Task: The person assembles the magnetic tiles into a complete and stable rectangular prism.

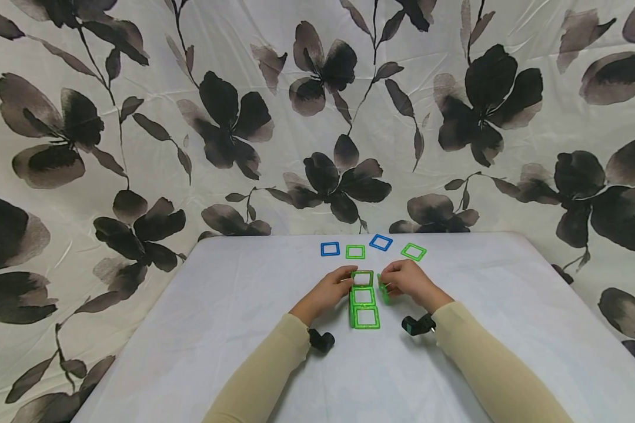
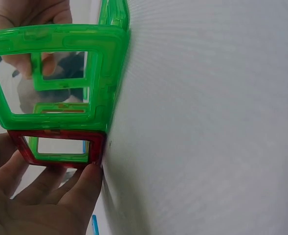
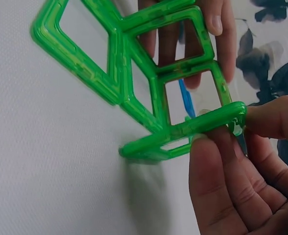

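Observation:
A row of green magnetic tiles (image 1: 363, 305) stands joined on the white table, with tiles on top and along the sides. One red side tile (image 2: 98, 147) shows in the left wrist view. My left hand (image 1: 325, 292) holds the far left end of this structure, its fingertips against the red tile. On the other side, my right hand (image 1: 411, 283) pinches a green square tile (image 3: 183, 128) between thumb and fingers. That tile is tilted beside the structure's right side; whether its edge touches the row, I cannot tell.
Beyond the structure lie loose flat tiles: a blue one (image 1: 330, 254), a green one (image 1: 356, 257), a turned blue one (image 1: 373, 241) and a turned green one (image 1: 414, 259). A floral cloth (image 1: 275, 194) hangs behind the white table (image 1: 233, 329). Black cameras sit at both wrists.

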The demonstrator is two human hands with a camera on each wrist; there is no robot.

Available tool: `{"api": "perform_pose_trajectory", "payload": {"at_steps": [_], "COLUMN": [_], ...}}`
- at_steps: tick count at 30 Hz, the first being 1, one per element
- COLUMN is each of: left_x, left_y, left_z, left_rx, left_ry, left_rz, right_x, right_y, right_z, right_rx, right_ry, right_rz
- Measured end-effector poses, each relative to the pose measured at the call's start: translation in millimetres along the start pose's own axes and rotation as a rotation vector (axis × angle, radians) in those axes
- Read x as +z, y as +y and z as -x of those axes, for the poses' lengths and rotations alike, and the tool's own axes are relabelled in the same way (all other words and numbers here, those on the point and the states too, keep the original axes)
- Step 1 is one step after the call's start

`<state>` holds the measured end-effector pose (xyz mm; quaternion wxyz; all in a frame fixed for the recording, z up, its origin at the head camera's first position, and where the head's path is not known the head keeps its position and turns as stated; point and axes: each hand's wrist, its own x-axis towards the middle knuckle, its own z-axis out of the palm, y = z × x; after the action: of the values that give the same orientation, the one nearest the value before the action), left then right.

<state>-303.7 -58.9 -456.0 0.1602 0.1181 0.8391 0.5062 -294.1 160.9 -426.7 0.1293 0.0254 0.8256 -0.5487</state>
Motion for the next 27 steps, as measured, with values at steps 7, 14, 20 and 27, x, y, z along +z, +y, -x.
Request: {"api": "perform_pose_trajectory", "payload": {"at_steps": [7,14,20,27], "left_x": [0.7,0.8,0.9,0.9], "left_y": [-0.1,0.9,1.1,1.5], "left_z": [0.7,2.5,1.9,1.8], "left_rx": [-0.004,-0.01,-0.007,-0.017], "left_ry": [0.005,0.007,0.004,0.002], "left_rz": [0.006,0.004,0.005,0.014], "right_x": [6,10,13,14], "right_y": [4,5,3,2], "right_z": [-2.3,-1.7,1.1,2.2], "right_rx": [-0.014,-0.038,-0.065,-0.079], "right_ry": [-0.001,-0.001,-0.001,0.004], "right_rz": [-0.062,-0.087,-0.085,-0.097]}}
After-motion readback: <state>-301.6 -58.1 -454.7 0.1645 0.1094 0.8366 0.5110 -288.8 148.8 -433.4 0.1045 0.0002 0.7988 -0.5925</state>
